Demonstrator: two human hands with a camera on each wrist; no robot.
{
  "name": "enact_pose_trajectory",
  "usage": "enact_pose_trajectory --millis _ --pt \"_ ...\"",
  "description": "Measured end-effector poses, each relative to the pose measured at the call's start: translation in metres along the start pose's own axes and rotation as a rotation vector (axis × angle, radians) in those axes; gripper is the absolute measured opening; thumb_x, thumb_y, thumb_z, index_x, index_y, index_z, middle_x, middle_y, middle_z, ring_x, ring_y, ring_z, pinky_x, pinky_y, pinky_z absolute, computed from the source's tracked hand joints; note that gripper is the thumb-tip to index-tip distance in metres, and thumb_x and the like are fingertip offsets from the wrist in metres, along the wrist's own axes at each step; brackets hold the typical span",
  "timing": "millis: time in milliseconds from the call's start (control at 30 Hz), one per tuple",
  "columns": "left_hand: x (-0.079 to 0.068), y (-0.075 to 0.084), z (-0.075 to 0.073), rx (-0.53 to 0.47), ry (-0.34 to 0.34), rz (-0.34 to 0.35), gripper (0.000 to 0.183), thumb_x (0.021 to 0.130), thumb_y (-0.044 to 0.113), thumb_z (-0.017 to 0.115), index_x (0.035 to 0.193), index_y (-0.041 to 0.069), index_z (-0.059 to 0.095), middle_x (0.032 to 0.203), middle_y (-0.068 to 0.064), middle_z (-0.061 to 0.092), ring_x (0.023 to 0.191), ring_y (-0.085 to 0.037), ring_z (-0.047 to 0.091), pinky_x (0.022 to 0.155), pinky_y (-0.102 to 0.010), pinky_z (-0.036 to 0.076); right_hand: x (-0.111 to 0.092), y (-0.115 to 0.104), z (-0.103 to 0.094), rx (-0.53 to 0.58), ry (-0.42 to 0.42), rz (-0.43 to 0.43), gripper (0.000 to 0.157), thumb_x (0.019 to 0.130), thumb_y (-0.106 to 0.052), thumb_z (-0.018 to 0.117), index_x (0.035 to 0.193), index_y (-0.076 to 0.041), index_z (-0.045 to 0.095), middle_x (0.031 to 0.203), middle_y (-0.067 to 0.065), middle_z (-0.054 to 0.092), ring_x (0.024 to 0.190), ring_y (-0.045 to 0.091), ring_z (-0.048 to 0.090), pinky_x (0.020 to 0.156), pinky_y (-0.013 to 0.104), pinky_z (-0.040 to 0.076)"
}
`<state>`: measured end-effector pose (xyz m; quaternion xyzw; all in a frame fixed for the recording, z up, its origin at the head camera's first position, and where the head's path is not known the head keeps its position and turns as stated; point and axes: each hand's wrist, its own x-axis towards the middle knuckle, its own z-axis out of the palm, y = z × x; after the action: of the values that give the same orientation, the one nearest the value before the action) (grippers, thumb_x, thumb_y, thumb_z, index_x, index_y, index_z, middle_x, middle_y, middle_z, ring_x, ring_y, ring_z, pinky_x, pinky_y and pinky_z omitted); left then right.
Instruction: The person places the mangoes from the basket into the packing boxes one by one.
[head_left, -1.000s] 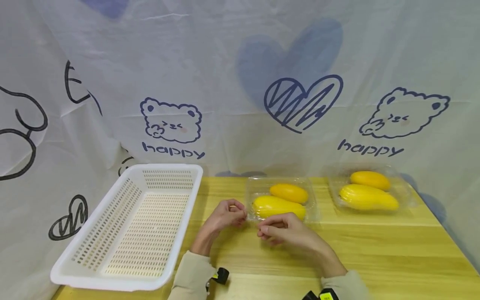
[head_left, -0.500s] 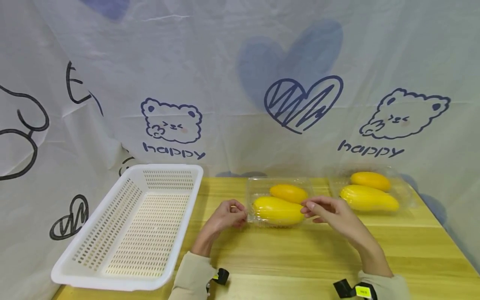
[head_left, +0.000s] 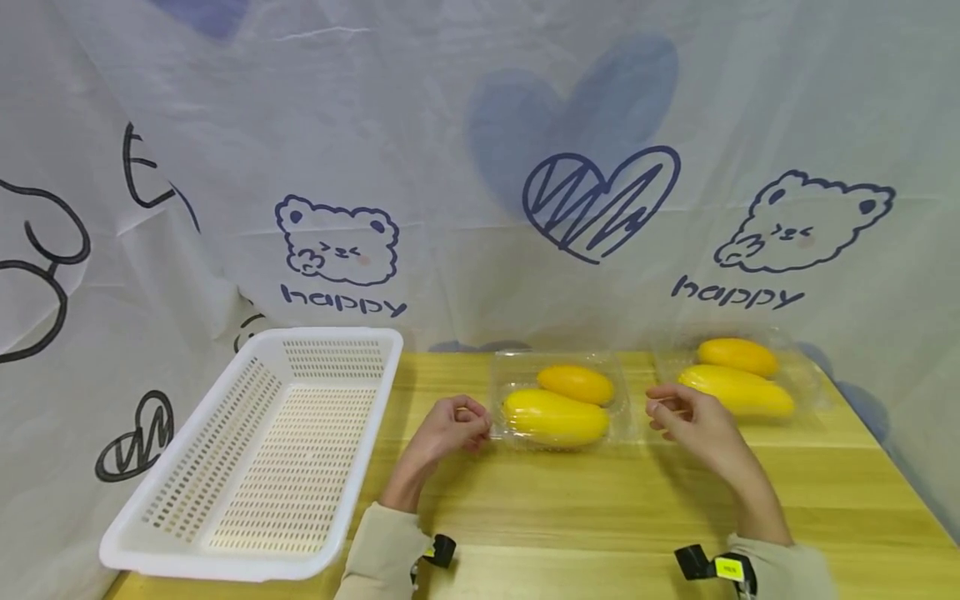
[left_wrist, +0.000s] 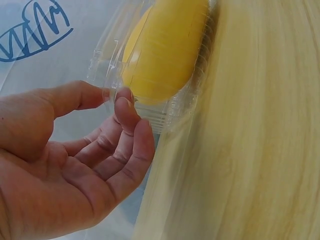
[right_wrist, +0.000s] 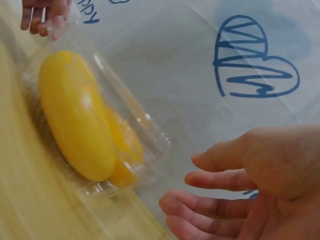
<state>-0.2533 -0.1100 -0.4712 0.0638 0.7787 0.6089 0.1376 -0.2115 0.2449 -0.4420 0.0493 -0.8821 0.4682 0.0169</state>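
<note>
A clear plastic clamshell box (head_left: pixel 517 372) stands on the table with two yellow fruits inside. The larger is a long, smooth, pale yellow fruit (head_left: pixel 555 417); behind it lies a smaller orange-yellow one (head_left: pixel 576 384). At the box's left end, my left hand (head_left: pixel 450 427) pinches its thin edge between thumb and index finger, as the left wrist view shows, its other fingers loosely bent. My right hand (head_left: pixel 697 423) hovers just right of the box, thumb and fingers apart, holding nothing; in the right wrist view a gap separates its fingertips from the box.
A white perforated plastic basket (head_left: pixel 390 392) takes up the left of the table. A second clear box (head_left: pixel 808 385) with two similar yellow fruits sits at the back right, behind my right hand. A printed cloth (head_left: pixel 465 275) hangs along the table's back and left sides.
My right hand has moved right along the box's front, past its right end, and off it. My left hand has stayed at the left end. Both fruits in the box show fully now.
</note>
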Motion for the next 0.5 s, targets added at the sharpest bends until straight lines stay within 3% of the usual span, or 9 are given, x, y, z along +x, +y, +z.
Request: enact_pose_trajectory --millis 500 --pt "0.002 0.000 0.003 -0.036 0.012 0.008 0.013 0.097 0.000 0.066 0.104 -0.009 0.062 0.085 -0.019 0.072 0.075 -0.024 0.070 0.070 -0.034 0.059 0.009 0.012 0.017 0.158 -0.081 0.057 0.038 0.100 -0.002 0.061 0.130 0.021 0.053 0.100 0.025 0.069 0.084 0.032 0.072 0.073 0.037 0.062"
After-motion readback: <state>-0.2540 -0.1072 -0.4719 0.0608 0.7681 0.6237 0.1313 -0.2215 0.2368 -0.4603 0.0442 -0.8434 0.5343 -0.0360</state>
